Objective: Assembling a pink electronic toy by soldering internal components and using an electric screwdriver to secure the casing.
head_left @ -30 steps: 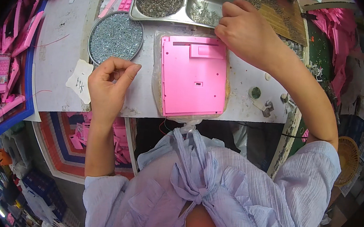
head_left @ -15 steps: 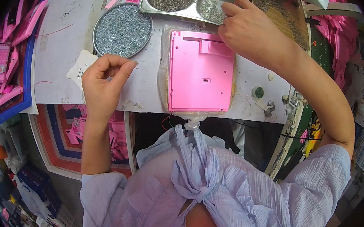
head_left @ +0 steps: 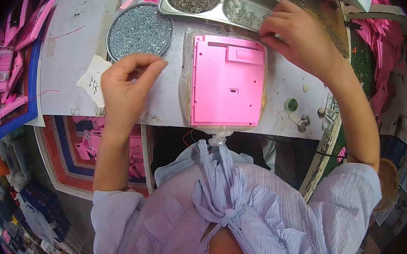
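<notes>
A pink plastic housing panel [head_left: 225,99] lies flat on a plastic-wrapped pad [head_left: 184,90] at the table's front edge. To its left, my left hand [head_left: 131,82] is raised with thumb and forefinger pinched together; whatever the tips hold is too small to name. Just beyond that hand sits a round metal dish [head_left: 110,43] full of small silvery screws [head_left: 141,31]. My right hand [head_left: 299,38] has its fingers curled together at the near right edge of a metal tray [head_left: 215,15]. Small metal parts [head_left: 248,11] lie in the compartment beside it; the fingertips' contents are hidden.
A torn paper piece [head_left: 91,81] with handwriting lies at left. On the right are a small round green-topped item [head_left: 291,104] and metal bits [head_left: 304,122]. Pink parts fill a bin [head_left: 14,67] at far left and pile up [head_left: 382,51] at far right.
My right hand has drawn back from the tray's compartment, toward the right and nearer me, its fingers curling. My left hand has shifted slightly up and right, still pinched.
</notes>
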The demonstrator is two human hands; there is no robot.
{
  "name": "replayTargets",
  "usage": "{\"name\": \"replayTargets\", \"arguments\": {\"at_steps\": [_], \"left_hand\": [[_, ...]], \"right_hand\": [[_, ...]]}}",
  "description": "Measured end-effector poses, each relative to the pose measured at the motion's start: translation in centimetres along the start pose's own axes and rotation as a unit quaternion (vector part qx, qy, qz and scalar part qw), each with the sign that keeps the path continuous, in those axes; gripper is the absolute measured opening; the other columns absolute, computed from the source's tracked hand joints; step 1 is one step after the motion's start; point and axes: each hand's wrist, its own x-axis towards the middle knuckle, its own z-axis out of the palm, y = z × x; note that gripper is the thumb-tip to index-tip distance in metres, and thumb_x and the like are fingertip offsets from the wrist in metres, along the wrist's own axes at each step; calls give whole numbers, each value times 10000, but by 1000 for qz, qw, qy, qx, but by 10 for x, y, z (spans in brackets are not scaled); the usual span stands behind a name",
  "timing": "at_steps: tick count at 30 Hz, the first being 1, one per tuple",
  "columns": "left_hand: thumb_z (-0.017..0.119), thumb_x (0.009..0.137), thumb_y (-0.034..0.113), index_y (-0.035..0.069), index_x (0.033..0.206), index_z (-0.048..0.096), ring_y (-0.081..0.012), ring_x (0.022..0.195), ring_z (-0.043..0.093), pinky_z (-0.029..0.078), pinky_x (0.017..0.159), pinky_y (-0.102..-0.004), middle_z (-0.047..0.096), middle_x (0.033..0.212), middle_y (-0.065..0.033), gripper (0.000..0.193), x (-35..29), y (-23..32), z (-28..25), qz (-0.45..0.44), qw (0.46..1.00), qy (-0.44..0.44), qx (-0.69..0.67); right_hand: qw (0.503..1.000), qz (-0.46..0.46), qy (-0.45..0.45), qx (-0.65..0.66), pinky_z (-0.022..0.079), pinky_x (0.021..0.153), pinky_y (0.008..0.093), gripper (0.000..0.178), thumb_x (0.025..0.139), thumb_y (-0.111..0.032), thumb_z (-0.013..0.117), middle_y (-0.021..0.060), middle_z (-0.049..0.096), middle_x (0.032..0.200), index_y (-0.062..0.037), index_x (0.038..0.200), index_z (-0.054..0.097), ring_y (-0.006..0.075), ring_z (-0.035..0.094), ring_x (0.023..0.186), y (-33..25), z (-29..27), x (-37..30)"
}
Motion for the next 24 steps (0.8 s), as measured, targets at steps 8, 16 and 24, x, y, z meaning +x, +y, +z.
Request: {"name": "replayTargets", "arguments": {"at_steps": [8,16,24], "left_hand": [[765,896,138,1,808,654,-69,630,482,401,575,-257,609,703,14,197,29,-3,50,58,993,-83,58],[763,898,252,13,764,593,-104,613,465,388,568,-288,531,652,-11,323,45,9,42,65,967,-162,184],[786,854,310,-1,751,621,-177,553,542,436,549,-344,585,614,-85,366,54,1,39,24,965,-205,162]], "right_hand": [[700,202,228,646,523,963,378,106,868,35,716,104,679,943,1,893,619,181,643,949,-61,32,-87],[646,246,273,669,531,969,356,227,869,49,713,121,705,1010,55,1094,689,193,674,991,-72,48,-107],[864,256,236,364,493,792,279,135,802,-43,781,75,722,992,-25,936,769,142,637,969,-73,71,-80]]}}
